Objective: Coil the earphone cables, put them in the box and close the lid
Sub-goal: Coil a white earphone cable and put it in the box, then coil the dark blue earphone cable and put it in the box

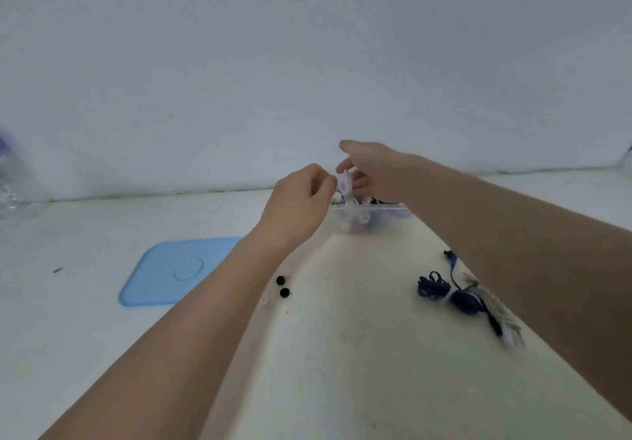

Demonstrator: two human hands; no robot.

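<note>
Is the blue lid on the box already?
No, the blue lid lies flat on the table, off to the left of the clear box, which is open on top.

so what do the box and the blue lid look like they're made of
The box looks like clear, glossy plastic: coiled cables show through its wall. The blue lid seems matte, opaque moulded plastic, with a raised rim and a pressed ring in its middle; whether it is stiff or soft cannot be told.
</note>
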